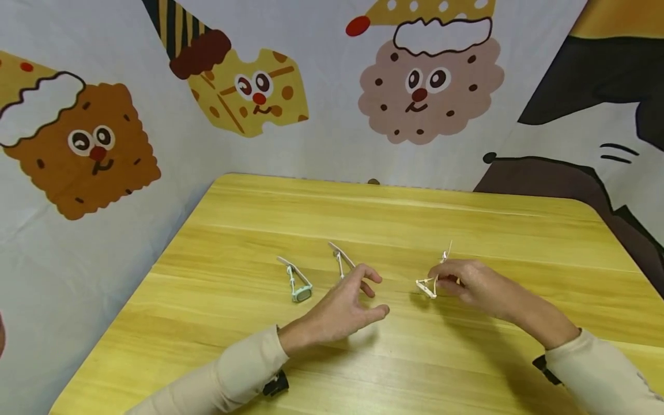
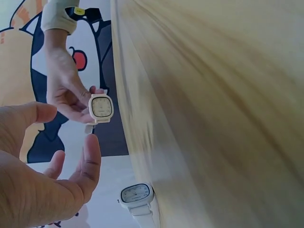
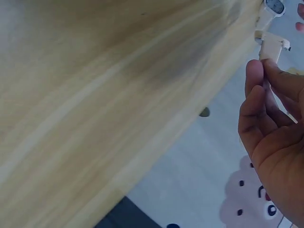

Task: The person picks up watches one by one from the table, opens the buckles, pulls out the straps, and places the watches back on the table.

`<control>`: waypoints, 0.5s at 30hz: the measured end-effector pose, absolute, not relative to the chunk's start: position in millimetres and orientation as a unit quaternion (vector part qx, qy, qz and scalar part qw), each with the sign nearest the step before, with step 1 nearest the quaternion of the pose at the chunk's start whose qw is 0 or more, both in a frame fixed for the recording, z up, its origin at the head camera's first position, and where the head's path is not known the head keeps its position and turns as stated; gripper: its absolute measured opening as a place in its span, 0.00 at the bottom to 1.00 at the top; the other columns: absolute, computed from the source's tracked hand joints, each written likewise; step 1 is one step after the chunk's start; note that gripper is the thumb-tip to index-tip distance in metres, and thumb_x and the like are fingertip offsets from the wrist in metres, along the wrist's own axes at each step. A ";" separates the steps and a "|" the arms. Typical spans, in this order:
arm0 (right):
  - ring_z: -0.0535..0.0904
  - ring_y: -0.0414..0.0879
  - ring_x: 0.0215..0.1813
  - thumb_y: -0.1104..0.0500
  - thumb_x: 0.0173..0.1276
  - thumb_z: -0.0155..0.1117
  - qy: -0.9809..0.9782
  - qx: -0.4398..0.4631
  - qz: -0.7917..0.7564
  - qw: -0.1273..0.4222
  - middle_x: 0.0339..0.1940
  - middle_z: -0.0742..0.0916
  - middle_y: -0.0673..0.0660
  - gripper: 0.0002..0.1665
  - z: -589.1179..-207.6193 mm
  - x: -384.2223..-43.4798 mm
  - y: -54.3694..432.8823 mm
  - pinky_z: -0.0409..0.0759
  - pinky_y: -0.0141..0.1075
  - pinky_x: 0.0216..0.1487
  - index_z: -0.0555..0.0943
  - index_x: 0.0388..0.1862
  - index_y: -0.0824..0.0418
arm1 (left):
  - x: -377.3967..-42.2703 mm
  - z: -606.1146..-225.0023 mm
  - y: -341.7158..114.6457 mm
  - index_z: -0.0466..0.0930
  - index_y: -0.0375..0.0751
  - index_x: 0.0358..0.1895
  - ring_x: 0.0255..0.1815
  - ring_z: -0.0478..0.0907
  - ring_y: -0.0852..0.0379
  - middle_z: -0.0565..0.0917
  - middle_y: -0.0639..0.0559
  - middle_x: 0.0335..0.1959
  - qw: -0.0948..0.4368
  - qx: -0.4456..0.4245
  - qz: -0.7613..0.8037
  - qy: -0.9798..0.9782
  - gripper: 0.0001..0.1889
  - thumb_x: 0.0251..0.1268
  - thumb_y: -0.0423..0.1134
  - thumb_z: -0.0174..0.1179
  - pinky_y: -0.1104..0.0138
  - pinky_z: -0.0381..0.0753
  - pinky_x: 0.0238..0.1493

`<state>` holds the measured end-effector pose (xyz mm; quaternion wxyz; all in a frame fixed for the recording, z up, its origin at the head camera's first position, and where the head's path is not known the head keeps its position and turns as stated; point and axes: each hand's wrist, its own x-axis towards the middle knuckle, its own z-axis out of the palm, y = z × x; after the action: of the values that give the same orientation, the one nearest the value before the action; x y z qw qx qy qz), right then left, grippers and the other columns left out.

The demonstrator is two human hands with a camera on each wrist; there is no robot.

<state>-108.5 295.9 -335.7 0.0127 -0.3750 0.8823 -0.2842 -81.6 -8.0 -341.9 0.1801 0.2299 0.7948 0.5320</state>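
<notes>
A cream wristwatch (image 1: 426, 289) is pinched by its strap in my right hand (image 1: 479, 286), just above the table. Its squarish dial (image 2: 101, 107) faces the left wrist camera, and the right wrist view shows the strap (image 3: 271, 48) between thumb and fingers. My left hand (image 1: 342, 311) hovers to the left, thumb and fingers apart, holding nothing. Partly hidden behind it, a white wristwatch (image 1: 339, 256) stands on the table; its dial (image 2: 135, 193) shows in the left wrist view. Farther left stands a pale green wristwatch (image 1: 301, 293), its strap forming a loop.
The wood-grain table (image 1: 394, 225) has rounded far corners. Behind it and along its left side hangs a white cloth (image 1: 332, 150) printed with cartoon food faces. A dark band with a small device (image 1: 276, 383) sits at my left cuff.
</notes>
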 end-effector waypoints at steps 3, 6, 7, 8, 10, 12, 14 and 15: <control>0.79 0.38 0.34 0.76 0.66 0.67 0.883 -0.355 -0.306 0.039 0.37 0.84 0.47 0.14 -340.0 -112.1 300.5 0.81 0.32 0.30 0.85 0.46 0.61 | -82.1 -342.3 -8.4 0.71 0.45 0.61 0.42 0.79 0.54 0.75 0.41 0.54 0.176 0.223 0.528 0.800 0.22 0.69 0.43 0.66 0.65 0.82 0.38; 0.81 0.41 0.36 0.76 0.67 0.66 0.882 -0.340 -0.319 0.066 0.37 0.85 0.47 0.14 -343.9 -115.4 303.5 0.82 0.33 0.32 0.85 0.47 0.62 | -82.8 -342.6 -8.7 0.71 0.47 0.59 0.45 0.78 0.51 0.75 0.42 0.54 0.172 0.217 0.529 0.802 0.19 0.70 0.43 0.65 0.64 0.82 0.39; 0.82 0.41 0.37 0.76 0.68 0.66 0.882 -0.337 -0.322 0.075 0.37 0.85 0.47 0.14 -345.2 -116.4 304.2 0.83 0.33 0.33 0.85 0.47 0.62 | -83.1 -342.7 -8.8 0.72 0.48 0.59 0.47 0.78 0.50 0.76 0.42 0.55 0.171 0.216 0.529 0.803 0.19 0.70 0.42 0.65 0.64 0.82 0.39; 0.82 0.42 0.37 0.76 0.68 0.65 0.882 -0.334 -0.323 0.081 0.37 0.85 0.47 0.14 -346.5 -117.2 305.0 0.83 0.34 0.33 0.85 0.47 0.62 | -83.4 -342.8 -9.2 0.72 0.48 0.59 0.48 0.78 0.49 0.75 0.42 0.55 0.171 0.215 0.529 0.803 0.19 0.70 0.43 0.65 0.64 0.82 0.39; 0.82 0.42 0.37 0.76 0.68 0.65 0.881 -0.330 -0.326 0.094 0.37 0.85 0.47 0.14 -349.5 -118.9 306.5 0.83 0.34 0.33 0.84 0.48 0.63 | -84.0 -342.9 -10.5 0.71 0.48 0.59 0.50 0.77 0.48 0.75 0.42 0.56 0.173 0.216 0.529 0.802 0.19 0.70 0.43 0.64 0.64 0.82 0.40; 0.82 0.42 0.37 0.75 0.69 0.64 0.880 -0.326 -0.328 0.105 0.37 0.85 0.47 0.14 -352.3 -120.5 308.0 0.83 0.35 0.33 0.84 0.48 0.63 | -85.2 -342.2 -12.1 0.71 0.48 0.60 0.50 0.77 0.48 0.75 0.42 0.56 0.176 0.215 0.528 0.802 0.19 0.71 0.44 0.63 0.64 0.82 0.39; 0.82 0.42 0.38 0.75 0.69 0.64 0.880 -0.324 -0.329 0.112 0.37 0.85 0.47 0.13 -355.1 -122.1 309.4 0.83 0.35 0.34 0.84 0.49 0.64 | -86.9 -340.6 -13.9 0.71 0.49 0.60 0.47 0.78 0.49 0.75 0.42 0.56 0.178 0.214 0.526 0.804 0.18 0.72 0.45 0.62 0.63 0.82 0.39; 0.82 0.42 0.38 0.75 0.70 0.63 0.879 -0.322 -0.331 0.117 0.37 0.85 0.47 0.13 -356.4 -122.9 310.2 0.83 0.35 0.35 0.84 0.49 0.64 | -88.0 -339.7 -14.6 0.70 0.49 0.60 0.45 0.79 0.50 0.75 0.42 0.56 0.177 0.213 0.525 0.805 0.18 0.72 0.45 0.62 0.63 0.82 0.39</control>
<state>-122.9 310.2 -356.4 0.1172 -0.3223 0.8790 -0.3312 -88.0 -14.6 -339.7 0.1770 0.2130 0.8049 0.5248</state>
